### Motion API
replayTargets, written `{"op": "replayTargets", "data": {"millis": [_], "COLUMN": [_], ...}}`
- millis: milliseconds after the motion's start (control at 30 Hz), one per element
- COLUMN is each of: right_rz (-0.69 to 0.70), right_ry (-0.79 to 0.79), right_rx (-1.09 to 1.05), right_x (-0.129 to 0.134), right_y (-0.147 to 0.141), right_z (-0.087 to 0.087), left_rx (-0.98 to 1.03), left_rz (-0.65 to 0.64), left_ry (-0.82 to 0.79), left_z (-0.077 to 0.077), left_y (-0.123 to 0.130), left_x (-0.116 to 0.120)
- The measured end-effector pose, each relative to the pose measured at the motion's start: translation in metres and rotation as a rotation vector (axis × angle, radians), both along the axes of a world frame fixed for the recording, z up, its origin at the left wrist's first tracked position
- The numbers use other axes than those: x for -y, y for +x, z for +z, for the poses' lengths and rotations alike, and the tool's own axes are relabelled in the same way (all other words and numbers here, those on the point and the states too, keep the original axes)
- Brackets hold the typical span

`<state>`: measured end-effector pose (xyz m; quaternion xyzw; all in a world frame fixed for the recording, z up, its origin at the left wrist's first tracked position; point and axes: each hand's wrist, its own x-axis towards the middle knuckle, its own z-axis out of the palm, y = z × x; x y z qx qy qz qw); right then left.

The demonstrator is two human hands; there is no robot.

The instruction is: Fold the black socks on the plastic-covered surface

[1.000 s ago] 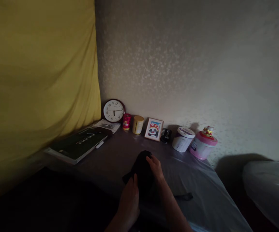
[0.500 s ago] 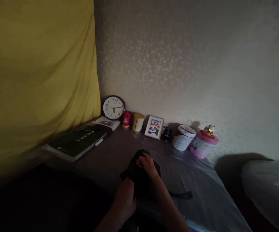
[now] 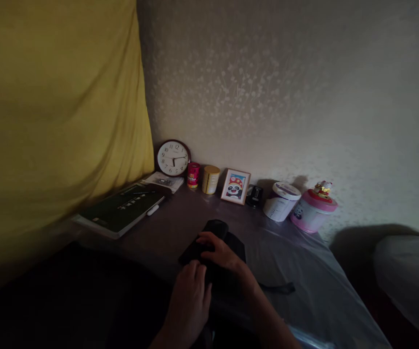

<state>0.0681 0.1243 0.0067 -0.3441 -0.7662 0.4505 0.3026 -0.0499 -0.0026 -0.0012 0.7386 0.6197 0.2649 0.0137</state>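
Observation:
A dark piece of black fabric lies bunched on the front of the table, with a strap trailing from it to the right. It may be a bag, but it is too dark to tell. At its near left edge my left hand has its fingers closed on the cloth. My right hand rests over the top of the fabric, its fingers bent and spread apart from the thumb. Shadow hides the lower part of the black fabric.
Along the wall stand a round clock, a red can, a yellow can, a panda picture frame, a white tub and a pink jar. A green book lies left on the table, near a yellow curtain.
My right hand has loosened from a closed grip and shifted slightly left over the fabric, fingers now apart. My left hand stays at the near left edge. The view has turned slightly left.

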Motion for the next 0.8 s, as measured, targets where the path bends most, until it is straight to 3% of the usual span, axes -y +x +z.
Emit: {"op": "replayTargets", "data": {"millis": [133,333,433,633,800], "right_rz": [0.036,0.06,0.025,-0.216,-0.493], "right_ry": [0.091,0.316,0.453,0.585,0.457], "right_rx": [0.078,0.204,0.269,0.431,0.445], "right_x": [0.007,0.008,0.001,-0.045,-0.073], "right_y": [-0.001,-0.001,-0.002,0.0,0.01], "right_z": [0.009,0.011,0.003,-0.016,-0.024], "left_rx": [-0.01,-0.115,-0.138,-0.189,-0.202], "left_rz": [-0.096,-0.064,-0.07,-0.028,0.007], "left_ry": [-0.013,-0.125,-0.219,-0.409,-0.45], "left_z": [0.005,-0.018,-0.02,-0.007,-0.005], "left_y": [0.012,0.011,0.011,0.014,0.016], "left_x": [-0.011,-0.027,-0.028,-0.031,-0.035]}}
